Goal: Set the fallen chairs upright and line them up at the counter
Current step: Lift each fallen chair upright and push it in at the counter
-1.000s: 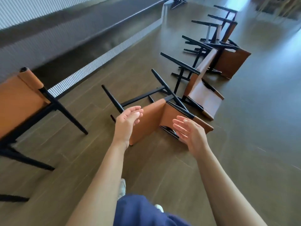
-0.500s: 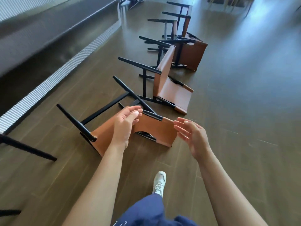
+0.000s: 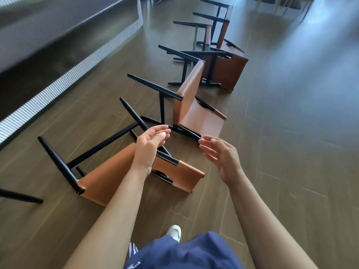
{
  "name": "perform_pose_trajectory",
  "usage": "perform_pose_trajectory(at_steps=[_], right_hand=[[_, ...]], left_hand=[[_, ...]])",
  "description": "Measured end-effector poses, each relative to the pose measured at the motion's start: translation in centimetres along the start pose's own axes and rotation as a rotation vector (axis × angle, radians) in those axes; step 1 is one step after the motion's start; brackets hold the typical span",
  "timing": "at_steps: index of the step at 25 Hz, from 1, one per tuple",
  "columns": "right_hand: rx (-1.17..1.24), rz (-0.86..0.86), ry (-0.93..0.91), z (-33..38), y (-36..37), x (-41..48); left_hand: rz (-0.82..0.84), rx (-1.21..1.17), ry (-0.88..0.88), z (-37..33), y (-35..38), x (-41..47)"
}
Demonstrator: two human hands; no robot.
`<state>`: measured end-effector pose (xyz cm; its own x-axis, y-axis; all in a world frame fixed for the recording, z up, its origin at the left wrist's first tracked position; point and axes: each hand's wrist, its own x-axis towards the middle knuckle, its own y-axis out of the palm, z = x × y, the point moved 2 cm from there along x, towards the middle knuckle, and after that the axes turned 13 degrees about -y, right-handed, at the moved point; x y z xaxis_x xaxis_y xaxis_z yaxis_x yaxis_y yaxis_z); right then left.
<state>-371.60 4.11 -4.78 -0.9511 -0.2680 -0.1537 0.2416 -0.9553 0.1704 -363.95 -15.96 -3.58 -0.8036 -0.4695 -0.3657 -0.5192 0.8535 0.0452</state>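
Note:
Several tan leather chairs with black legs lie toppled in a row on the wooden floor. The nearest fallen chair [image 3: 108, 177] lies on its side just below my hands, legs pointing left toward the counter [image 3: 48, 41]. A second fallen chair [image 3: 191, 105] lies behind it, and a third fallen chair [image 3: 227, 68] further back. My left hand [image 3: 149, 146] hovers open above the nearest chair's seat and back rail. My right hand [image 3: 221, 158] is open to the right of that chair, apart from it. Neither hand touches anything.
The counter's ribbed base [image 3: 64, 80] runs along the left. A black leg of a standing chair [image 3: 21, 197] pokes in at the left edge. More fallen chairs [image 3: 217, 24] lie at the far end. Bare floor [image 3: 291, 133] stretches to the right. My white shoe [image 3: 174, 232] is below.
I have stepped closer along the row; the standing chair at left has slid almost out of view. Both hands stay open and have moved over the nearest chair.

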Motion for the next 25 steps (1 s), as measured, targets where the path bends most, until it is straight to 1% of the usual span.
perform_pose_trajectory(at_steps=[3,6,10,12,16,20,22,25], right_hand=[[-0.006,0.079,0.007,0.2,-0.9,3.1],[-0.020,0.212,0.048,0.5,-2.2,7.1],[-0.098,0.434,0.091,1.2,-3.8,11.5],[-0.134,0.539,0.109,1.7,-4.9,13.0],[-0.180,0.698,0.158,1.9,-7.1,13.8],[-0.184,0.781,0.214,0.7,-8.8,12.5],[-0.172,0.818,0.233,0.4,-9.6,11.6],[-0.154,0.820,0.242,0.0,-11.1,10.6]], left_hand=[[-0.068,0.002,-0.009,-0.2,1.8,1.3],[-0.168,-0.030,-0.007,-0.2,4.4,2.2],[-0.352,-0.134,0.001,0.2,8.3,2.0],[-0.470,-0.197,-0.003,0.9,10.9,0.9],[-0.646,-0.266,-0.019,2.6,15.0,-2.4],[-0.771,-0.286,-0.024,3.9,17.1,-5.8],[-0.805,-0.306,-0.034,4.4,18.2,-7.3],[-0.825,-0.334,-0.042,5.9,20.1,-9.4]])
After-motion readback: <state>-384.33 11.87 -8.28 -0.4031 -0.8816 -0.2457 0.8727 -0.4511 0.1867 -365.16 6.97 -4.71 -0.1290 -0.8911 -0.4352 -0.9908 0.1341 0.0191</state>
